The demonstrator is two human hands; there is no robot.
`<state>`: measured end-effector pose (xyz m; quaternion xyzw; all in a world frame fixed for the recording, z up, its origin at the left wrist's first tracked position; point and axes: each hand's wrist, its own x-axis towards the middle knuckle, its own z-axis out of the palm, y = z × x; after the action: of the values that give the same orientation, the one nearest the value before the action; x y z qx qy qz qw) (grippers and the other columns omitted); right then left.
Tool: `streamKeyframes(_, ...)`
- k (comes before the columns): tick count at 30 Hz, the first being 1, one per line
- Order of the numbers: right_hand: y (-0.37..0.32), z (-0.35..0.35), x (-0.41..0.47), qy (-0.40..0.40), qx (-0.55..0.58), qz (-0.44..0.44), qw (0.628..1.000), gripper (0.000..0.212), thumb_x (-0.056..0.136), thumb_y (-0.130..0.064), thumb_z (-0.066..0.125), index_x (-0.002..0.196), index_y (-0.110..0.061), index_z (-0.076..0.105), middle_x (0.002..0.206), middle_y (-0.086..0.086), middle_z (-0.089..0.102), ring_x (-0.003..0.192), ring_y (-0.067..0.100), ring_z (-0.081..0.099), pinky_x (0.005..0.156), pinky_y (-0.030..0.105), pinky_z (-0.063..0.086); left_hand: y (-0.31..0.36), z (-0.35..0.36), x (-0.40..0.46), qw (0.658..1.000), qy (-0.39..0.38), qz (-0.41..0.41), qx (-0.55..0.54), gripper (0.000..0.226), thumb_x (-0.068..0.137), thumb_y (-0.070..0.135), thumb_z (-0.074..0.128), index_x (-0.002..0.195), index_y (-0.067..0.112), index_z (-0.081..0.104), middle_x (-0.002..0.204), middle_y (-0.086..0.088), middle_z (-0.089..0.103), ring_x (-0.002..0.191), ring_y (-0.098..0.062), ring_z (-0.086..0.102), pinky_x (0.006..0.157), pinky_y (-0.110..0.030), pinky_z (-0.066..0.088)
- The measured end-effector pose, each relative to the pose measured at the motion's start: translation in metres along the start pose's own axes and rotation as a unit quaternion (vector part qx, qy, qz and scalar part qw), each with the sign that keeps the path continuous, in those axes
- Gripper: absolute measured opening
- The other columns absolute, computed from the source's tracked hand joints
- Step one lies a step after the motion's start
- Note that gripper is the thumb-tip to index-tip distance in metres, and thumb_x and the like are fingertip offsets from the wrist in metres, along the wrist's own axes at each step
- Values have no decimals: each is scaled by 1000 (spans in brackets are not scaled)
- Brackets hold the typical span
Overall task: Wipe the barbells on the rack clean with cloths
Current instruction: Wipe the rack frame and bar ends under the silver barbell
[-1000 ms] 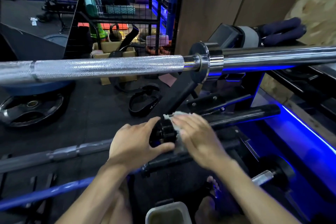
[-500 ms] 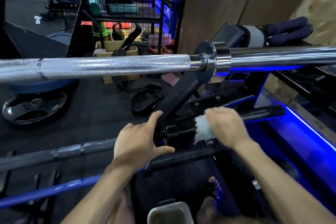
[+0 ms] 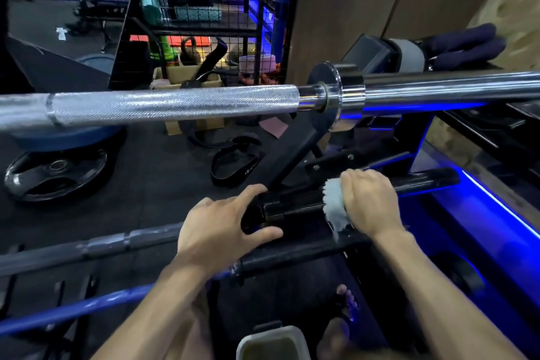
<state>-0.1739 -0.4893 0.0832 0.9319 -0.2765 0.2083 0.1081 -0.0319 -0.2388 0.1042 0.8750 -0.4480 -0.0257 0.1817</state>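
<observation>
Head view: right hand [image 3: 369, 202] clamps white cloth [image 3: 334, 204] round the black metal barbell [image 3: 423, 181]; left hand [image 3: 222, 228], clasping its collar, should brace.

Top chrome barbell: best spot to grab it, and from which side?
Grip the chrome barbell on its knurled shaft, left of the collar, probably overhand from the near side: it lies level, knurling gives purchase, the polished sleeve looks slick.

The chrome barbell [image 3: 175, 105] is polished metal with a rough knurled grip. The black barbell [image 3: 423, 183] has a dull sheen. The cloth [image 3: 333, 204] is pale and fluffy. Wood panelling [image 3: 350, 9] at one o'clock is matt.
</observation>
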Motion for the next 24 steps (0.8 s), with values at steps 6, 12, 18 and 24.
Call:
streamKeyframes(6, -36, -17, -3, 12, 155, 16, 988, 29, 103, -15, 43, 76, -12, 54, 74, 6, 57, 66, 34, 55, 62, 41, 49, 4, 1, -3, 998, 21, 25, 46, 82, 75, 86, 58, 141, 49, 24, 59, 15, 48, 61, -5, 54, 74, -23, 36)
streamKeyframes(12, 20, -54, 27, 93, 388, 282, 873, 58, 96, -65, 42, 68, -15, 48, 66, 10, 57, 66, 27, 54, 65, 38, 38, 3, 1, 0, 996, 24, 28, 79, 85, 77, 76, 66, 145, 49, 22, 68, 17, 51, 75, -7, 65, 72, -24, 36)
streamKeyframes(18, -19, -61, 2, 127, 561, 263, 774, 23, 85, -32, 78, 84, -22, 57, 70, -6, 62, 62, 3, 54, 62, 25, 46, 6, 0, -2, 998, 22, 23, 60, 96, 78, 91, 41, 157, 45, 13, 88, 16, 65, 95, -6, 63, 78, -23, 30)
streamKeyframes(24, -96, -24, -44, -54, 322, -113, 938, 43, 88, -19, 44, 132, -20, 43, 156, 3, 46, 149, 17, 33, 125, 35, 20, 2, 4, 1, 997, 29, 38, 54, 79, 81, 90, 32, 148, 47, 32, 97, 16, 71, 92, -6, 66, 77, -27, 34)
